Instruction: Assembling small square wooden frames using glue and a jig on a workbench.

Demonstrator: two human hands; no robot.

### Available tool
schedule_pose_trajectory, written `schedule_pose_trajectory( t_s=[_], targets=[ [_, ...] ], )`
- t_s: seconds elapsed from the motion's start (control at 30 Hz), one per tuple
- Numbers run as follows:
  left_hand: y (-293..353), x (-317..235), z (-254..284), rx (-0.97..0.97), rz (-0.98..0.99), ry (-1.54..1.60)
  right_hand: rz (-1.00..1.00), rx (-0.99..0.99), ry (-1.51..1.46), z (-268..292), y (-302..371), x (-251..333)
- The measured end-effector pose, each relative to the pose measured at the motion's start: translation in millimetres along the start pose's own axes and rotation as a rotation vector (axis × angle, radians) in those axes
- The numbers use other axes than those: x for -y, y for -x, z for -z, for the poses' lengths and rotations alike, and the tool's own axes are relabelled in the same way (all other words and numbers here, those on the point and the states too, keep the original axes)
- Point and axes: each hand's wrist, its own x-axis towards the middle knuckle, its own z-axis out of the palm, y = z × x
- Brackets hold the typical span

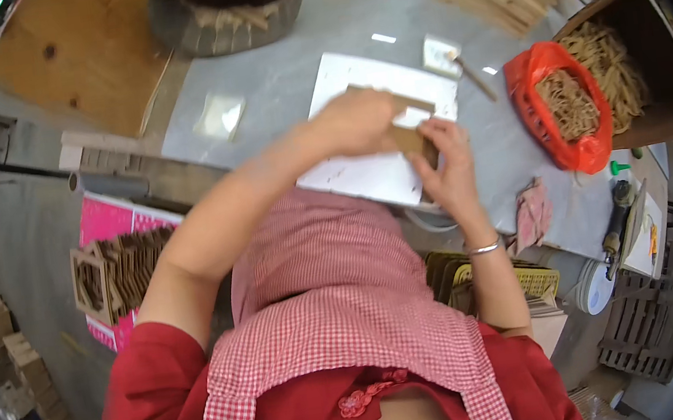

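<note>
Hands (pixel 359 122) (pixel 445 166) gripping wooden frame (pixel 411 128), white board (pixel 387 173) edge beneath

Both hands meet over a white board (pixel 366 174) lying on the grey table (pixel 285 81). The left hand (pixel 359 120) presses down on a small wooden frame (pixel 408 120), while the right hand (pixel 448 163) pinches the frame's near corner. To the right, a red bag (pixel 547 127) holds thin wooden strips (pixel 567 101). A stack of finished frames (pixel 119 272) stands lower left.
</note>
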Motion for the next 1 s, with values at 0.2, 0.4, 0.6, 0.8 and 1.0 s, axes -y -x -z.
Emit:
schedule_pose_trajectory(
  t_s=[0.2,0.4,0.6,0.8,1.0],
  targets=[
    [58.8,24.4,-8.5,-0.457,0.266,0.181,0.034,-0.086,0.005,-9.5,8.5,-8.9],
    [88.6,-10.9,-74.0,-0.458,0.281,-0.152,0.073,-0.111,0.124,-11.3,12.4,-6.8],
    [93.4,-9.3,-72.1,-0.392,0.256,-0.153,0.049,-0.103,0.105,-10.0,16.3,-7.3],
    [96.1,-7.9,-65.0,-0.356,0.267,-0.156,0.018,-0.105,0.050,-13.5,14.0,-7.0],
    [92.1,-6.8,-62.9,-0.340,0.254,-0.142,-0.025,-0.101,0.058,-11.3,16.3,-10.1]
  ],
)
